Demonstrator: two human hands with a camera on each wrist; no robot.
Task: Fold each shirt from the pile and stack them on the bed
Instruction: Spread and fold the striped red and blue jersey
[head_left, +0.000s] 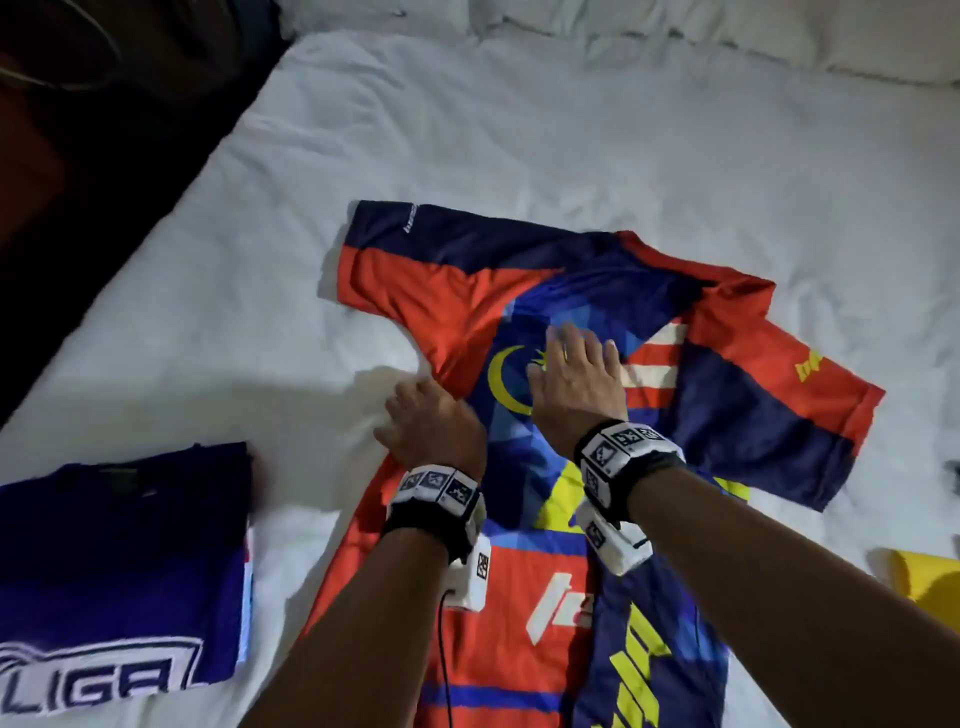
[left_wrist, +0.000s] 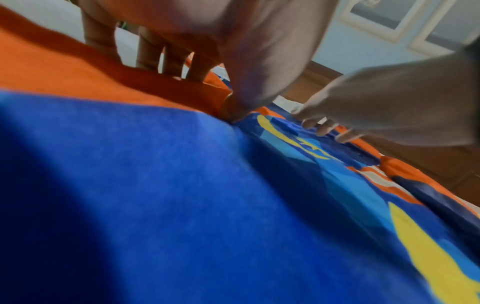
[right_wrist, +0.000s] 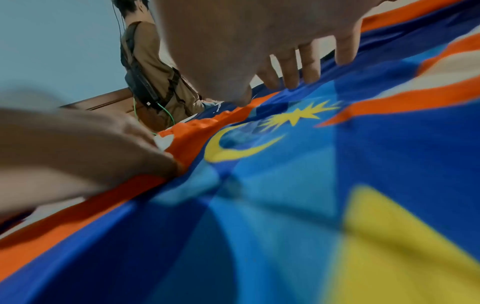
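An orange, navy and blue jersey (head_left: 457, 291) with a yellow crescent and star lies spread flat on the white bed (head_left: 519, 130), both sleeves out. My left hand (head_left: 426, 421) is at the jersey's left side just below the sleeve. In the left wrist view its fingers (left_wrist: 148, 51) go behind a raised orange fold while the thumb presses in front, pinching the fabric. My right hand (head_left: 576, 374) lies flat on the chest print, fingers (right_wrist: 311, 61) straight and spread on the blue cloth (right_wrist: 285, 195). A folded navy shirt (head_left: 119, 551) lettered LIGA sits at the near left.
The bed's left edge runs diagonally past dark floor (head_left: 78, 182). Pillows (head_left: 675, 31) line the far end. A yellow cloth (head_left: 924, 577) pokes in at the right edge, with a small dark object (head_left: 953, 475) above it. Bare sheet lies beyond the jersey.
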